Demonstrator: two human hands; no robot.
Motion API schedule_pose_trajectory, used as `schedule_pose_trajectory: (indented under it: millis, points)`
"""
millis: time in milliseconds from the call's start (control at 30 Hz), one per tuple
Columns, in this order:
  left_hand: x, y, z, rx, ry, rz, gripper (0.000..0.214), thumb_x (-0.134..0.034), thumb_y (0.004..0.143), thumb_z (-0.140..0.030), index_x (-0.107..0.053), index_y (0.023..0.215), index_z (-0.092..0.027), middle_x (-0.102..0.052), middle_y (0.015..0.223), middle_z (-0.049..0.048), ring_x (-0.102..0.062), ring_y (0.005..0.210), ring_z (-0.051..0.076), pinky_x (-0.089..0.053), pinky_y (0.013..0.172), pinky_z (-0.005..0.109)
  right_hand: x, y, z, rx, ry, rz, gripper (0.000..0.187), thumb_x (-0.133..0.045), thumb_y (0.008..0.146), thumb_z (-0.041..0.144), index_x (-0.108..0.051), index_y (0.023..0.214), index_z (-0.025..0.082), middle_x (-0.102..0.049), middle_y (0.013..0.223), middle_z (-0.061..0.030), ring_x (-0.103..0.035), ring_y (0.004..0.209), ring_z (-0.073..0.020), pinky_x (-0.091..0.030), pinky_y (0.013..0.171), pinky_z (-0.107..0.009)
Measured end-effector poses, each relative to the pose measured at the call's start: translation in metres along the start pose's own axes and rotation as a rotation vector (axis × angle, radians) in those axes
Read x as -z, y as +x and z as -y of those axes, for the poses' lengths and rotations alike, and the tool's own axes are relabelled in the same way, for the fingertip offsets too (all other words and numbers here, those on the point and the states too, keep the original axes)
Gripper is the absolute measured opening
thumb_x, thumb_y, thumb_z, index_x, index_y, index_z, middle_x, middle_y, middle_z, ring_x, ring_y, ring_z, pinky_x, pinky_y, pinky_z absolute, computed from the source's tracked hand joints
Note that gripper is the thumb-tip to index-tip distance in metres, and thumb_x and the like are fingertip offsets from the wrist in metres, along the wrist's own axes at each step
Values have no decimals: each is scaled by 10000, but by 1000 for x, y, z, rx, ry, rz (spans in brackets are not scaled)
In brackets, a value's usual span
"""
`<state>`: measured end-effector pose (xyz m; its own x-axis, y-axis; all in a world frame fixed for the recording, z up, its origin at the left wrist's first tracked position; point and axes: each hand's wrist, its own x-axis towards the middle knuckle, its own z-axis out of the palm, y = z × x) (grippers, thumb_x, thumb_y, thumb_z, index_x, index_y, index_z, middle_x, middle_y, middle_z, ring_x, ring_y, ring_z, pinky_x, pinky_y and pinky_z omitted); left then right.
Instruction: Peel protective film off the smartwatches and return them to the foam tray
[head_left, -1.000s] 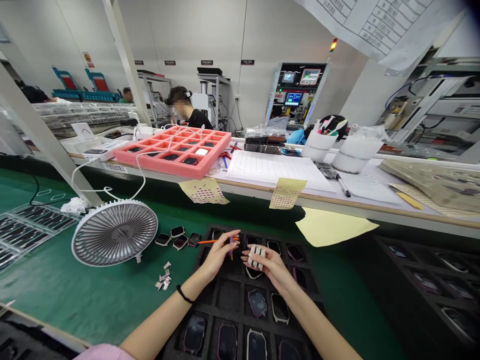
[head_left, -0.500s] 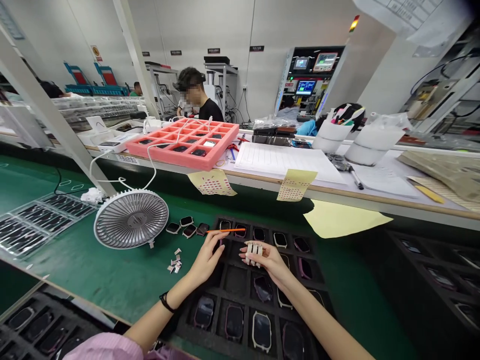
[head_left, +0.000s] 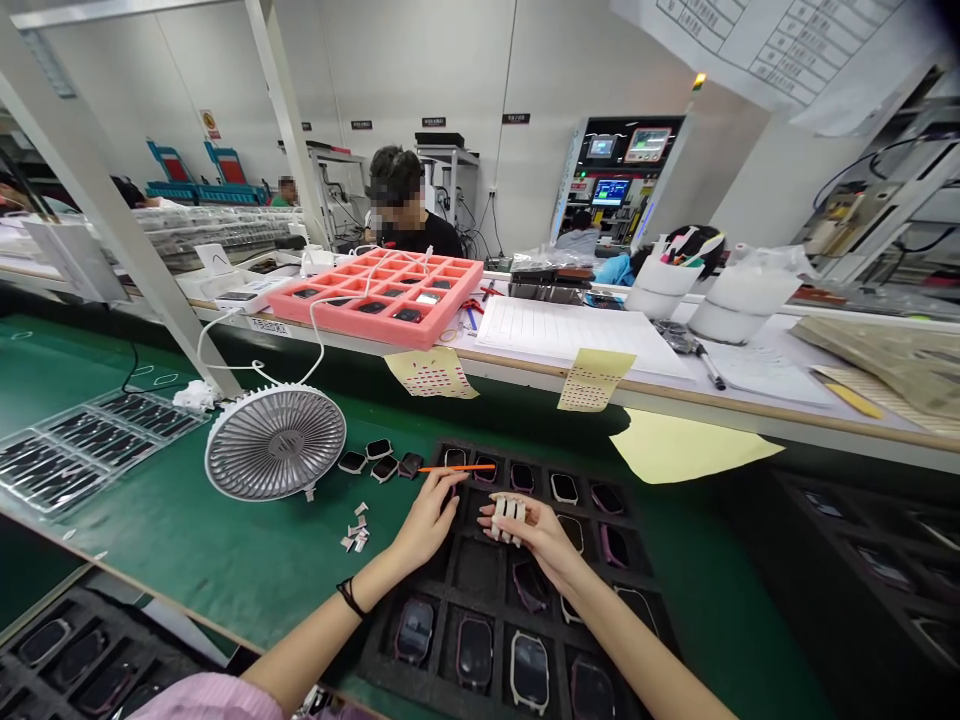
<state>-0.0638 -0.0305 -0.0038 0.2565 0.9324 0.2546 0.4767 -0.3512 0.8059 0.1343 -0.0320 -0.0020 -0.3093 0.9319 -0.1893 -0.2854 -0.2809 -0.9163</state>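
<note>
The left hand [head_left: 429, 524] and the right hand [head_left: 527, 537] are held apart, just above a black foam tray [head_left: 477, 568]. An orange stick [head_left: 457, 468] is carried level across the upper cells by the left hand. It is judged to be pinched at the fingertips, although the exact contact cannot be made out. Several white strips [head_left: 510, 512] lie across the fingers of the right hand, which are slightly curled. Whether the strips are gripped or merely adhering cannot be told.

The stick is expected to be light and stiff but slender, and is best taken near its middle. The strips are judged light and thin, and are liable to shift if handled roughly; they should be taken by their ends. The watch cases [head_left: 529, 670] seated in the tray appear rigid, with easily marked faces, and should be held by the frame edges.

Cells beneath both hands are partly hidden. The lowest tray row is cut off by the bottom of the view, and the strips' surface detail is too small to resolve. Loose white pieces [head_left: 358, 527] lie on the green mat [head_left: 172, 560] beside a fan [head_left: 275, 442].
</note>
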Motion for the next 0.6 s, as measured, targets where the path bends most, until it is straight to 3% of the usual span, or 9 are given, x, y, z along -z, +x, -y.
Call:
schedule_pose_trajectory:
  millis: [400, 600]
  points:
    - [-7, 7, 3, 8, 12, 0, 336, -359, 905, -205, -515, 1203, -214, -455, 1241, 96, -421, 1226, 207, -353, 1058, 378, -2, -1, 3, -4, 17, -8, 545, -871, 502, 347, -653, 952, 130, -710, 884, -119, -683, 837, -302, -497, 818, -441]
    - [-9, 9, 3, -39, 53, -76, 340, -344, 913, -192, -494, 1217, -214, -460, 1226, 93, -434, 1206, 198, -363, 1055, 382, 0, 3, 2, 5, 16, -15, 546, -872, 500, 349, -656, 951, 130, -707, 857, -110, -683, 831, -308, -496, 812, -453]
